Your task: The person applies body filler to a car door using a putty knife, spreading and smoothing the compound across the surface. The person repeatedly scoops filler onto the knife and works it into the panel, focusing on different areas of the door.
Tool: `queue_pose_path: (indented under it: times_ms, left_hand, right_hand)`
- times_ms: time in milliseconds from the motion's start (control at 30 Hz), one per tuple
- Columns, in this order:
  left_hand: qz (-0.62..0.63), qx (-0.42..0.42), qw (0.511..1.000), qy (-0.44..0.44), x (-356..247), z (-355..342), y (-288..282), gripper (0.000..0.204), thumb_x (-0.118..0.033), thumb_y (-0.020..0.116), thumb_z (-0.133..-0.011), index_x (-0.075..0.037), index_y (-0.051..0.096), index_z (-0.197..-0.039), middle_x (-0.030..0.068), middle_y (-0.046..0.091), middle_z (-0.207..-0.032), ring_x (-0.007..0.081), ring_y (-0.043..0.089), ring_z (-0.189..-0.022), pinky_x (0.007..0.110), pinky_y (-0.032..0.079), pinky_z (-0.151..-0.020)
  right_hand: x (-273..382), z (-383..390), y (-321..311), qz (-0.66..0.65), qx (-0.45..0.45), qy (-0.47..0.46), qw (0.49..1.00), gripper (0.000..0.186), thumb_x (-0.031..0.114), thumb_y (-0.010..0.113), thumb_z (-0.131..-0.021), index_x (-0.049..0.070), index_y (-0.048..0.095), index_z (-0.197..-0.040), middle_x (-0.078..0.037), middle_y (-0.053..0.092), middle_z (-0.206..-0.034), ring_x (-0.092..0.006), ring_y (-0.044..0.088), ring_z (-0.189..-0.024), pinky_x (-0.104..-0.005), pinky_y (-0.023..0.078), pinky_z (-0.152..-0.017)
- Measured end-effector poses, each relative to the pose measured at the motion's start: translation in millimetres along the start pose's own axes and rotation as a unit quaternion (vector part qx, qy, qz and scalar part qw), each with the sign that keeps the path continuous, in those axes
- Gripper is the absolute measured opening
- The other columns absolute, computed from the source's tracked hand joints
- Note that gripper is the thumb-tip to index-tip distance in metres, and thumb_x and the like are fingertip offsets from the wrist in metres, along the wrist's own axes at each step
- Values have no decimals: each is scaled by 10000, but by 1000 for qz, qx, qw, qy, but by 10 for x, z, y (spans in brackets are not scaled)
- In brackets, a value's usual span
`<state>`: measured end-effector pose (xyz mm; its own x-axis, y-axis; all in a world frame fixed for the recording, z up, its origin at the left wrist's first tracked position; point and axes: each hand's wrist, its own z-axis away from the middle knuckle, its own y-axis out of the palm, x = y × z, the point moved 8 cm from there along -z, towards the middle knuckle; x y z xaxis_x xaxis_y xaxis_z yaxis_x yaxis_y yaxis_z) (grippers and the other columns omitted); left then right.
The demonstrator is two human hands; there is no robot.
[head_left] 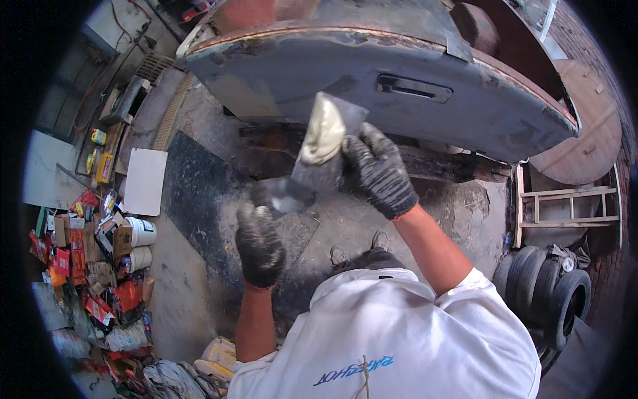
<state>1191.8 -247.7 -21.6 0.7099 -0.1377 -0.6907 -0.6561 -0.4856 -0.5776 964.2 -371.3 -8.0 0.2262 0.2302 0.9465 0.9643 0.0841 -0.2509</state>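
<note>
My right hand [382, 174], in a dark, worn work glove, grips the edge of a flat metal plate [318, 176]. A thick mound of cream-coloured filler paste [325, 130] lies on this plate. My gloved left hand [259, 246] is smeared by motion but is closed on a scraper [290, 195], whose blade is close to the plate's lower left edge. Whether the blade touches the plate I cannot tell. Just beyond both hands stands a grey vehicle body panel [319, 73] with a recessed handle [413, 88] and a rusty upper edge.
Boxes and packets [86, 259] are piled at the left, beside white buckets [141, 234]. A dark sheet [199, 193] lies on the floor. Old tyres [565, 306], a wooden frame [568, 207] and a round wooden board [585, 133] stand at the right.
</note>
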Motion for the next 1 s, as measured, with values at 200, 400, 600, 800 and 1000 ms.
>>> queue_pose_path:
  times_ms: [200,400,600,800,1000]
  left_hand:
    - [126,-131,967,-180,570,75,-288,388,-155,495,-1007,82,470,-1314,214,572,-1250,272,546,-1125,361,418,-992]
    - [108,-8,989,-100,319,66,-161,240,-139,468,-1011,46,525,-1152,164,596,-1076,241,558,-956,353,454,-874]
    - [-34,120,992,-7,618,362,410,224,-124,503,-976,13,520,-1152,182,600,-828,300,573,-732,416,446,-634]
    - [347,93,895,-266,2213,1005,842,384,-126,585,-954,-19,503,-1313,78,686,-964,219,653,-857,351,517,-676]
    - [455,99,696,-546,3460,1109,1135,239,-226,549,-971,-93,593,-1164,88,665,-962,243,654,-863,374,543,-717]
  right_hand:
    - [-234,186,132,31,54,81,995,287,162,594,-946,-34,603,-1156,-112,683,-1013,-144,595,-914,-297,476,-842]
    - [-521,300,442,14,41,108,993,325,186,605,-942,-67,589,-1145,-133,674,-958,-162,587,-856,-305,489,-785]
    - [-796,268,575,-44,69,149,985,271,204,578,-943,-21,611,-1091,-234,649,-1033,-380,619,-967,-414,485,-860]
    - [-1576,319,55,-260,-4,249,933,328,178,600,-958,31,580,-1250,-28,641,-1081,-101,566,-964,-268,476,-852]
    - [-2369,603,-240,-234,42,344,908,351,320,589,-961,76,575,-1213,-23,646,-971,-125,607,-804,-299,510,-672]
